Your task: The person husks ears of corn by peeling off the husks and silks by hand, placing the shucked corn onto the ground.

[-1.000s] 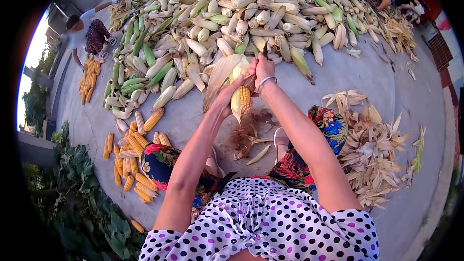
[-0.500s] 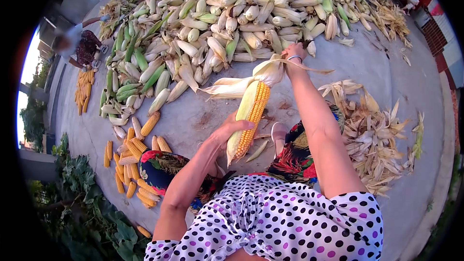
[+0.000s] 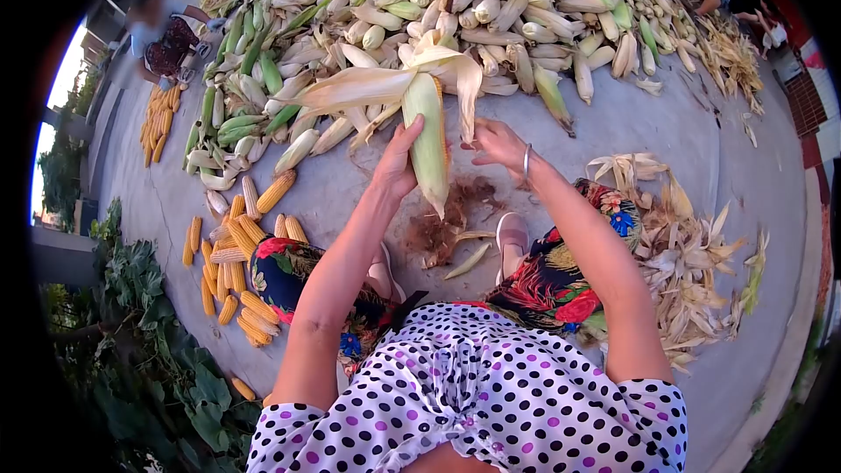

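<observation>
Head view, and from where I stand the ear of corn (image 3: 427, 149) is held up in front of the seated person, over the concrete ground (image 3: 561, 136). The left hand (image 3: 399, 158) has its fingers closed around the lower part of the ear, thumb lying against the pale green husk. That husk covers most of the side facing up, with a thin line of yellow kernels showing along the right edge. Dry husk leaves (image 3: 359, 90) spread out from the upper end, one out to the left, another drooping to the right. The right hand (image 3: 498, 147), with a bracelet (image 3: 526, 160) at the wrist, has its fingers partly open and bent at the drooping leaf's tip; I cannot tell whether they pinch it.

Beyond the hands lies a big heap of unhusked corn (image 3: 438, 9). Husked cobs (image 3: 235, 254) lie beside the left knee, and stripped husks (image 3: 688, 254) are piled past the right knee. Brown corn silk (image 3: 435, 232) lies between the shoes (image 3: 512, 241). Off to the left, another person (image 3: 162, 44) bends near more yellow cobs (image 3: 159, 127).
</observation>
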A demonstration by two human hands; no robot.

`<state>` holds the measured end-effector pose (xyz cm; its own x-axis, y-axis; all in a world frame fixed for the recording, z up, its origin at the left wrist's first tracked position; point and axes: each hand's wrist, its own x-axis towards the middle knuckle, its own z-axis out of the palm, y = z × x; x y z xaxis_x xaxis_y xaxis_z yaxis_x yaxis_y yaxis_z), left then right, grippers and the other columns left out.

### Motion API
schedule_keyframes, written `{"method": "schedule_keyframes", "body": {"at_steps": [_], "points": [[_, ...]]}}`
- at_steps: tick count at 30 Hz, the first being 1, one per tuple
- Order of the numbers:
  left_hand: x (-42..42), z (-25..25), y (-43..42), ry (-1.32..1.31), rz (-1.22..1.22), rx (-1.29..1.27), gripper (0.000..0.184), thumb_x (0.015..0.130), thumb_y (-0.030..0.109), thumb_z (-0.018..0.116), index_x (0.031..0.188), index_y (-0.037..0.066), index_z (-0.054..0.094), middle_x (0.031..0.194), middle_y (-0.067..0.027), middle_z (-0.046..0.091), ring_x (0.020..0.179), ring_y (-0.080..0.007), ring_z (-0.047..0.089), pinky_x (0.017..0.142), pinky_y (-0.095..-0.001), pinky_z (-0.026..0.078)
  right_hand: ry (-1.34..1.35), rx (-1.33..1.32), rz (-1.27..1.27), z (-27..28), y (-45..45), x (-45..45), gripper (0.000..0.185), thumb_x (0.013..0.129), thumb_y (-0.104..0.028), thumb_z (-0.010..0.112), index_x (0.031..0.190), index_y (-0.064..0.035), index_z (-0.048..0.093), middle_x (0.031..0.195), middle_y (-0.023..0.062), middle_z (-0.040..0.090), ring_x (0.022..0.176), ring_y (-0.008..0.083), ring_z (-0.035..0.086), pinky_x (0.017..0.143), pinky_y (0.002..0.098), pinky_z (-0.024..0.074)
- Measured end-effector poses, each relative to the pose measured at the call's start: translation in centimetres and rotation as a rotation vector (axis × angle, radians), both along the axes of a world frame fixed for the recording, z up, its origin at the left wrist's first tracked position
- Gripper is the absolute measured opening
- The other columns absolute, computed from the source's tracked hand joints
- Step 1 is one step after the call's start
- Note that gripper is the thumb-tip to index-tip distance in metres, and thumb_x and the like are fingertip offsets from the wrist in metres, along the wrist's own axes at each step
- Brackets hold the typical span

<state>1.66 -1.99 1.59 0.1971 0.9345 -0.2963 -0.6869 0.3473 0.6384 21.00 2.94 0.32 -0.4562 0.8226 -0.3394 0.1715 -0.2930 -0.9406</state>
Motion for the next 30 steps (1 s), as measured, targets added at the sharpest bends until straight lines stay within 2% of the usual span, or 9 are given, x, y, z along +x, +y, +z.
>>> {"method": "schedule_keyframes", "body": {"at_steps": [4, 8, 11, 14, 18, 22, 25, 26, 30], "points": [[-0.4, -0.8, 1.3, 0.066, 0.053, 0.085, 0.048, 0.082, 0.032, 0.067, 0.111, 0.0, 0.047, 0.096, -0.0147, 0.059, 0.085, -0.0263, 0.06, 0.075, -0.0383, 0.053, -0.185, 0.239, 0.156, 2.2, -5.0, -1.1, 0.055, 0.085, -0.052, 0.053, 0.1, 0.0005, 0.062, 0.086, 0.0131, 0.064, 0.079, 0.0227, 0.062, 0.067, 0.0362, 0.0487], [-0.3, -0.5, 1.5, 0.056, 0.145, 0.027, 0.051, 0.081, 0.027, 0.069, 0.116, 0.005, 0.039, 0.093, -0.0128, 0.057, 0.079, -0.026, 0.061, 0.067, -0.0388, 0.055, -0.47, 0.569, 0.228, 3.8, -7.7, -2.0, 0.051, 0.085, -0.049, 0.052, 0.088, 0.0007, 0.065, 0.072, 0.0212, 0.063, 0.071, 0.0336, 0.064, 0.066, 0.0389, 0.048], [0.2, -0.3, 1.3, 0.134, 0.231, 0.076, 0.054, 0.08, 0.023, 0.07, 0.118, 0.01, 0.034, 0.091, -0.0108, 0.055, 0.076, -0.0252, 0.061, 0.062, -0.0393, 0.056, -0.676, 0.597, 0.326, 4.4, -8.1, -2.3, 0.045, 0.087, -0.043, 0.05, 0.085, 0.0002, 0.063, 0.07, 0.0232, 0.062, 0.066, 0.0385, 0.061, 0.064, 0.0433, 0.0473], [0.2, -1.4, 1.5, 0.218, 0.249, 0.082, 0.056, 0.08, 0.022, 0.071, 0.12, 0.012, 0.032, 0.092, -0.0099, 0.054, 0.074, -0.0244, 0.062, 0.06, -0.0396, 0.056, -0.592, 0.674, 0.313, 2.3, -8.3, -2.7, 0.042, 0.091, -0.032, 0.05, 0.071, 0.0033, 0.06, 0.062, 0.0135, 0.063, 0.054, 0.0215, 0.062, 0.055, 0.0341, 0.0478], [0.6, -0.7, 0.9, 0.243, 0.251, 0.072, 0.05, 0.084, 0.033, 0.064, 0.119, 0.009, 0.038, 0.092, -0.0107, 0.056, 0.071, -0.0217, 0.062, 0.059, -0.0364, 0.056, 0.165, 0.003, 0.178, 2.6, -6.6, -2.3, 0.037, 0.095, -0.022, 0.043, 0.071, 0.0027, 0.056, 0.082, 0.0178, 0.067, 0.066, 0.0155, 0.065, 0.059, 0.0247, 0.052], [-0.2, -0.5, -1.1, 0.053, -0.121, 0.008, 0.054, 0.088, 0.053, 0.049, 0.111, 0.005, 0.049, 0.083, -0.0103, 0.059, 0.064, -0.0187, 0.062, 0.056, -0.0319, 0.055, 0.491, -0.038, 0.044, 5.0, -1.6, -1.3, 0.027, 0.09, -0.012, 0.046, 0.065, -0.0019, 0.048, 0.094, 0.0264, 0.063, 0.084, 0.03, 0.066, 0.072, 0.0346, 0.0557], [0.1, -1.5, -2.6, 0.214, -0.242, -0.054, 0.061, 0.087, 0.061, 0.042, 0.108, 0.004, 0.053, 0.077, -0.0092, 0.059, 0.06, -0.0183, 0.061, 0.053, -0.0296, 0.053, 0.587, -0.06, -0.147, 5.6, 4.0, 0.4, 0.024, 0.088, -0.008, 0.047, 0.066, -0.0008, 0.048, 0.091, 0.0279, 0.063, 0.086, 0.0348, 0.065, 0.077, 0.0392, 0.0562], [-0.1, -2.0, -3.2, 0.128, -0.255, -0.116, 0.056, 0.088, 0.054, 0.047, 0.112, 0.004, 0.05, 0.078, -0.0091, 0.059, 0.059, -0.018, 0.061, 0.05, -0.028, 0.052, 0.611, -0.021, -0.265, 5.6, 6.2, 1.4, 0.023, 0.087, -0.007, 0.047, 0.066, -0.0001, 0.048, 0.09, 0.028, 0.062, 0.085, 0.0353, 0.065, 0.077, 0.0405, 0.0562], [-0.2, -0.9, -5.5, 0.373, -0.389, 0.019, 0.048, 0.088, 0.043, 0.054, 0.115, 0.004, 0.047, 0.078, -0.0085, 0.059, 0.057, -0.0173, 0.061, 0.048, -0.0269, 0.052, 0.502, -0.02, -0.656, 3.0, 8.5, 2.4, 0.02, 0.086, -0.005, 0.049, 0.067, 0.0016, 0.049, 0.088, 0.027, 0.062, 0.083, 0.0344, 0.065, 0.079, 0.0431, 0.0562]]}}
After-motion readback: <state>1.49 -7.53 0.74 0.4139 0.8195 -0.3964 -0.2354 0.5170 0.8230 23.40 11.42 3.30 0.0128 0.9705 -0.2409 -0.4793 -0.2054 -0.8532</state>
